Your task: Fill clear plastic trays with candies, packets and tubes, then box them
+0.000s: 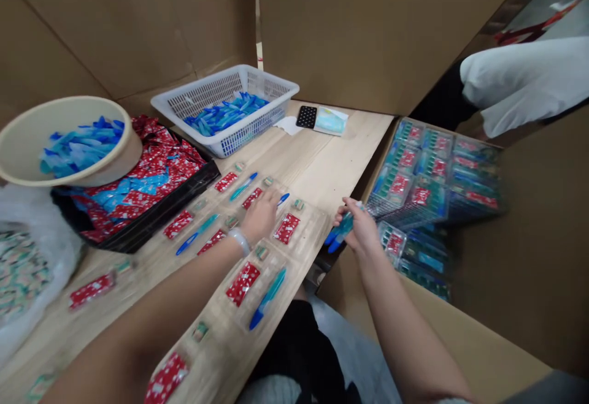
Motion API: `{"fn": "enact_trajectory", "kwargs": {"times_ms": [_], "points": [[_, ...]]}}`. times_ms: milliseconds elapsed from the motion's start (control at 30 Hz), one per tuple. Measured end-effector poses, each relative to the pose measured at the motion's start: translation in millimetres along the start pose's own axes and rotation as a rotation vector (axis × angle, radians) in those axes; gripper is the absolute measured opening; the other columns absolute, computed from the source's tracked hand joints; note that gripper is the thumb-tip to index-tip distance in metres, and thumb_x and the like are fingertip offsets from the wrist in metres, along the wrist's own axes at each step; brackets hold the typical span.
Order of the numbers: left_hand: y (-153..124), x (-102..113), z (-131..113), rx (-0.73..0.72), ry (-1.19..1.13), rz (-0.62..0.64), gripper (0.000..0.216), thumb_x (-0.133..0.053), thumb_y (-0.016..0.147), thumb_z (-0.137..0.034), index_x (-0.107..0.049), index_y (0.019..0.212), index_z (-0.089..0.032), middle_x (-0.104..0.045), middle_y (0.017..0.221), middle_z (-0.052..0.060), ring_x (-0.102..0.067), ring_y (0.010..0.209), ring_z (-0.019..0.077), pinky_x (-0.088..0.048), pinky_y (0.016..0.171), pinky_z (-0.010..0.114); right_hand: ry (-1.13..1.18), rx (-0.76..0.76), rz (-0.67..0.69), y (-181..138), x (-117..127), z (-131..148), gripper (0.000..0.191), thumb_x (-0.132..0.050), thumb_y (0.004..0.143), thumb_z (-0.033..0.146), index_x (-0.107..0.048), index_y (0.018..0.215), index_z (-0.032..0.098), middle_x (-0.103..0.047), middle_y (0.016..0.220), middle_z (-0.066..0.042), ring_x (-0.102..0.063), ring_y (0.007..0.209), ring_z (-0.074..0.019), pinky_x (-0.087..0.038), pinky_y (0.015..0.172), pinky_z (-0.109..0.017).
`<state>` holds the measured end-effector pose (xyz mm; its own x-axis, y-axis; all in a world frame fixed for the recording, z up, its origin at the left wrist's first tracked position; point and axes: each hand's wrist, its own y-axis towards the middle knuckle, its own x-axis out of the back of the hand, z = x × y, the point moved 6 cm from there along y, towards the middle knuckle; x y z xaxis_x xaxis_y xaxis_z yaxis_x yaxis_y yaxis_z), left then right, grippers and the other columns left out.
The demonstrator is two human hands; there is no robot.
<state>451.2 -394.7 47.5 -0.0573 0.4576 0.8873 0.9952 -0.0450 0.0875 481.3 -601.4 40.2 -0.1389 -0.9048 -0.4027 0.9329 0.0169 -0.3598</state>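
Note:
My left hand (261, 215), with a pale bracelet at the wrist, reaches over the clear plastic trays on the table. Its fingers close on a blue pen-shaped piece (284, 198), mostly hidden beneath them. Past the table's right edge, my right hand (361, 227) grips several blue-and-teal pen-shaped pieces (339, 232), tips pointing down. The clear trays (306, 232) hold red patterned packets (286, 228) and small green-and-tan pieces (261, 252). Some also contain a blue pen-shaped piece, such as the near blue-and-teal piece (268, 298).
A white basket (243, 137) and a cream bowl (133, 152) hold more blue pieces. The bowl rests on a black box (138, 232) of red and blue packets. A plastic bag (64, 269) stands left. Filled packs (421, 195) sit in a carton at right, near another person's sleeve (524, 76).

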Motion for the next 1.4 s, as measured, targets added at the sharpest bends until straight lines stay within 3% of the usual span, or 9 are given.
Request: {"fn": "enact_trajectory", "kwargs": {"times_ms": [100, 233, 467, 733, 867, 1000, 1100, 1233, 1400], "points": [[-19.3, -7.1, 9.2, -0.081, 0.089, 0.001, 0.037, -0.034, 0.081, -0.009, -0.05, 0.114, -0.017, -0.044, 0.126, 0.007, -0.038, 0.117, 0.0163, -0.031, 0.1, 0.03, -0.012, 0.009, -0.043, 8.5, -12.1, -16.1, 0.025, -0.058, 0.064, 0.031, -0.042, 0.081, 0.022, -0.046, 0.051, 0.008, -0.044, 0.04, -0.0085, -0.039, 0.038, -0.021], [-22.5, -9.2, 13.8, -0.021, 0.166, -0.025, 0.035, -0.033, 0.083, -0.016, -0.052, 0.113, -0.017, -0.048, 0.124, 0.006, -0.039, 0.117, 0.0175, -0.031, 0.1, 0.033, -0.186, 0.218, -0.152, 15.2, -17.4, -28.2, 0.034, -0.052, 0.068, 0.032, -0.04, 0.098, 0.024, -0.046, 0.058, 0.008, -0.047, 0.044, -0.0093, -0.046, 0.048, -0.027], [-35.5, -9.7, -27.9, -0.175, 0.156, -0.009, 0.041, -0.032, 0.086, -0.027, -0.038, 0.125, -0.015, -0.032, 0.136, 0.009, -0.022, 0.128, 0.0191, -0.021, 0.105, 0.037, -0.638, 0.493, -0.319, 19.6, -9.3, -38.1, 0.047, -0.044, 0.068, 0.027, -0.047, 0.112, 0.013, -0.051, 0.109, -0.011, -0.048, 0.102, -0.0193, -0.034, 0.092, -0.037], [-40.5, -32.3, -77.3, -0.344, -0.001, 0.116, 0.049, -0.034, 0.085, -0.028, -0.026, 0.131, -0.014, -0.022, 0.141, 0.009, -0.015, 0.13, 0.0169, -0.016, 0.105, 0.035, -0.274, 0.461, -0.335, 18.0, 18.5, -13.0, 0.032, -0.043, 0.057, 0.018, -0.05, 0.088, 0.019, -0.056, 0.088, -0.002, -0.055, 0.084, -0.0136, -0.042, 0.083, -0.035], [-42.0, -45.2, -90.1, -0.492, -0.029, 0.16, 0.052, -0.039, 0.083, -0.036, -0.031, 0.129, -0.012, -0.032, 0.136, 0.011, -0.021, 0.128, 0.0209, -0.015, 0.106, 0.035, -0.131, 0.402, -0.261, 25.1, 30.0, 2.8, 0.025, -0.046, 0.055, 0.016, -0.048, 0.08, 0.019, -0.055, 0.075, 0.001, -0.057, 0.071, -0.0101, -0.047, 0.072, -0.03], [-45.6, -41.0, -92.8, -0.438, -0.095, 0.142, 0.048, -0.047, 0.079, -0.036, -0.044, 0.12, -0.01, -0.043, 0.127, 0.013, -0.029, 0.124, 0.0232, -0.02, 0.105, 0.035, -0.072, 0.36, -0.164, 24.3, 30.9, 14.1, 0.024, -0.049, 0.054, 0.012, -0.048, 0.077, 0.018, -0.055, 0.069, 0.001, -0.057, 0.066, -0.0104, -0.047, 0.072, -0.033], [-51.8, -17.1, -94.4, -0.255, -0.29, 0.004, 0.047, -0.045, 0.08, -0.041, -0.045, 0.117, -0.012, -0.047, 0.122, 0.014, -0.038, 0.117, 0.0219, -0.032, 0.099, 0.034, -0.017, 0.328, -0.039, 11.0, 4.1, 5.7, 0.025, -0.05, 0.054, 0.009, -0.05, 0.077, 0.018, -0.056, 0.068, 0.001, -0.058, 0.066, -0.0111, -0.047, 0.074, -0.034], [-78.9, 21.7, -61.8, -0.051, -0.503, -0.089, 0.033, -0.036, 0.085, -0.025, -0.049, 0.114, -0.016, -0.058, 0.107, 0.009, -0.053, 0.097, 0.0161, -0.044, 0.085, 0.028, -0.075, 0.261, 0.178, -28.4, -70.6, -31.5, 0.019, -0.052, 0.065, 0.02, -0.053, 0.083, 0.018, -0.059, 0.074, 0.0, -0.058, 0.07, -0.0123, -0.045, 0.073, -0.033], [-195.3, 105.9, 84.0, 0.421, -0.283, -0.28, 0.03, -0.037, 0.084, -0.023, -0.054, 0.108, -0.019, -0.059, 0.106, 0.007, -0.052, 0.098, 0.0176, -0.04, 0.09, 0.034, -0.417, 0.339, 0.305, -59.9, -137.9, -59.1, 0.033, -0.054, 0.07, 0.042, -0.054, 0.093, 0.019, -0.059, 0.083, -0.003, -0.055, 0.073, -0.0132, -0.044, 0.069, -0.03]]}}
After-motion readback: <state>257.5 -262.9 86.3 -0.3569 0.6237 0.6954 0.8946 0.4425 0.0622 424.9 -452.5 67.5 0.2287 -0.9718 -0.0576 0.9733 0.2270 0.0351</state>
